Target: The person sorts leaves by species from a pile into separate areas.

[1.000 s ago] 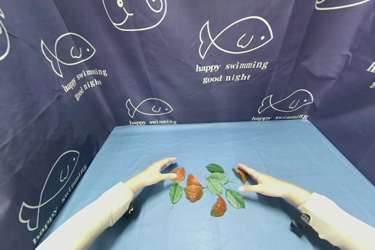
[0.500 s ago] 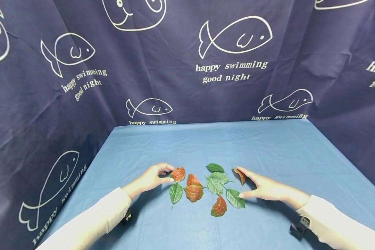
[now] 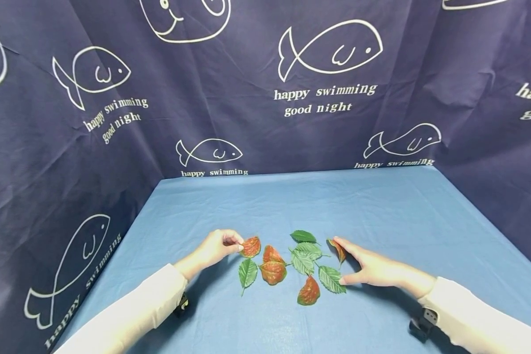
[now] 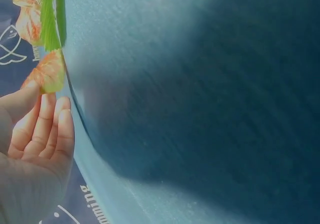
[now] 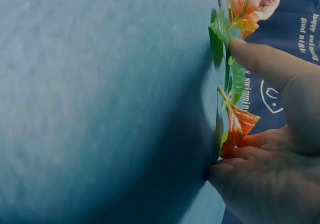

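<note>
The red leaf (image 3: 250,247) is pinched at its edge by the left hand (image 3: 217,249), just beyond a green leaf (image 3: 248,273); a light hold should spare it creases. The right hand (image 3: 374,265) is spread, gripping nothing, fingers at the curled leaf (image 3: 339,250).

Head view faces forward and down; 2 closer wrist views share its leaves (image 3: 303,261).

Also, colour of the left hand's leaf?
Leaf is orange-red, yellow-green along one edge; clearest in left wrist view.
</note>
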Tool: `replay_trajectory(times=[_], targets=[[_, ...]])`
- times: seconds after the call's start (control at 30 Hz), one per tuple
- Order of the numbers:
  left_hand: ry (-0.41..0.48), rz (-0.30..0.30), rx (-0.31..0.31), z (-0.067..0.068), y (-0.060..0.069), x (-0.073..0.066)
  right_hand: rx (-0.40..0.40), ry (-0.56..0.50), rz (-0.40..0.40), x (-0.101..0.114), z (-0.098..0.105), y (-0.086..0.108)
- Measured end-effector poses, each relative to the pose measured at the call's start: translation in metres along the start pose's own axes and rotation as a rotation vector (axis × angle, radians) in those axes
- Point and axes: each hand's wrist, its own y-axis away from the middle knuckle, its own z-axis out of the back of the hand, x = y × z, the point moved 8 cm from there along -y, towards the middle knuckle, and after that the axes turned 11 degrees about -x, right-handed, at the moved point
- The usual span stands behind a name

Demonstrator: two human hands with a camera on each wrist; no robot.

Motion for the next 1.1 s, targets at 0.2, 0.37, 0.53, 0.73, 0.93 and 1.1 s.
replay_trajectory(times=[0.2, 0.37, 0.53, 0.73, 0.93, 1.1], targets=[[0.008, 0.008, 0.008, -0.003, -0.003, 0.0, -0.012, 0.042, 0.012, -0.001, -0.002, 0.002], [0.04, 0.004, 0.024, -0.003, -0.005, 0.0, -0.005, 0.028, -0.012, -0.002, 0.0, 0.001], [0.057, -0.002, 0.036, -0.001, -0.005, -0.002, 0.0, 0.017, -0.026, -0.001, 0.001, 0.002], [0.102, 0.021, 0.045, 0.0, -0.009, -0.006, 0.021, 0.0, -0.014, 0.0, -0.002, 0.003], [0.137, 0.024, 0.037, 0.001, -0.016, -0.01, 0.02, -0.016, -0.024, 0.001, -0.002, 0.003], [0.137, 0.023, 0.042, 0.0, -0.019, -0.014, 0.028, -0.029, -0.028, -0.001, -0.002, 0.003]])
